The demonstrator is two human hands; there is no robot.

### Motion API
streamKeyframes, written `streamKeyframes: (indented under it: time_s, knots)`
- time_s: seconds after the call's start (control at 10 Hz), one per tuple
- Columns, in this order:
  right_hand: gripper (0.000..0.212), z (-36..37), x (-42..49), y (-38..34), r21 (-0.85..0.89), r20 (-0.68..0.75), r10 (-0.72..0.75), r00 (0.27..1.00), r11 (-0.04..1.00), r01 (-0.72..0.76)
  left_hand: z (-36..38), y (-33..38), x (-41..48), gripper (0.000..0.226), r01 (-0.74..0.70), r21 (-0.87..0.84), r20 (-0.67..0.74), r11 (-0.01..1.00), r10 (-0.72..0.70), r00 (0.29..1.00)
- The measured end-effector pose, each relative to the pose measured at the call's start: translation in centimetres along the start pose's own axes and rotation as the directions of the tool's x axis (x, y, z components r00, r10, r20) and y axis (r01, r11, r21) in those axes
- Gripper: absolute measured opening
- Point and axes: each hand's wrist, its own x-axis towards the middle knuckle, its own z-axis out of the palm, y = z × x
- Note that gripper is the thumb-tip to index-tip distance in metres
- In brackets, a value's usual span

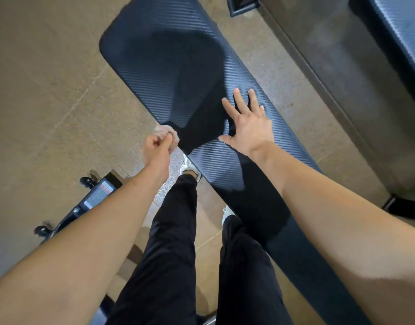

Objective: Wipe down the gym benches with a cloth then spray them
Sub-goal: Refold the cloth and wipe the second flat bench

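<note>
A long dark blue padded gym bench (pixel 169 73) with a fine ribbed, woven-looking vinyl surface runs diagonally through the view, from its rounded far end down toward the person. It stands over a tan concrete floor (pixel 49 78) with thin joint lines.

The right hand (pixel 247 124) lies flat on the top of this bench, about at the middle of its length. Its fingers are spread apart and stretched out, the thumb held out to the side, and the palm seems to press on the vinyl. It holds nothing.

The left hand (pixel 158 143) is at the near long edge of the bench, just beside the padding. Its fingers are curled shut into a fist around a small crumpled pale cloth (pixel 170 132), whitish with a pink tone. The cloth sticks out of the fist and touches the edge of the bench; how much of it is inside the hand I cannot tell.

A dark shadow lies on the bench, beyond both hands.

Beside the same long edge of the bench, nearer to the camera, stand the person's legs in black trousers (pixel 173 242) and white shoes (pixel 187 166). Further from the bench on that side, a black metal frame (pixel 89 202) with small black wheels and a label rests on the floor. On the opposite side of the bench, a second dark blue padded bench (pixel 398 31) shows at the corner of the view, well apart.
</note>
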Motion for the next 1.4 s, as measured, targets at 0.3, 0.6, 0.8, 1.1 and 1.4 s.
streamKeyframes:
  time_s: [0.3,0.6,0.8,1.1,1.4]
  knots:
    - [0.067,1.8,-5.1,3.4,0.250,-0.099,-0.059,0.993,0.965,0.082,0.3,-2.8,-4.1,0.043,0.007,0.131,-0.004,0.991,-0.006,1.000]
    - [0.093,9.7,-20.3,4.1,0.265,-0.006,0.403,0.915,0.883,-0.387,0.8,-4.3,-7.0,0.024,0.256,0.220,0.024,0.941,-0.268,0.963]
    - [0.099,13.3,-22.3,3.0,0.262,0.144,0.495,0.857,0.816,-0.515,2.1,-5.2,-11.0,0.025,0.259,0.222,0.164,0.940,-0.298,0.940]
    - [0.097,13.1,-22.4,4.0,0.313,0.172,0.468,0.867,0.809,-0.498,3.5,-9.7,-14.2,0.026,0.389,0.155,0.323,0.908,-0.418,0.849]
    - [0.082,15.1,-26.6,7.0,0.506,-0.025,0.340,0.940,0.815,-0.282,4.7,-13.6,-19.6,0.026,0.433,0.123,0.325,0.893,-0.448,0.833]
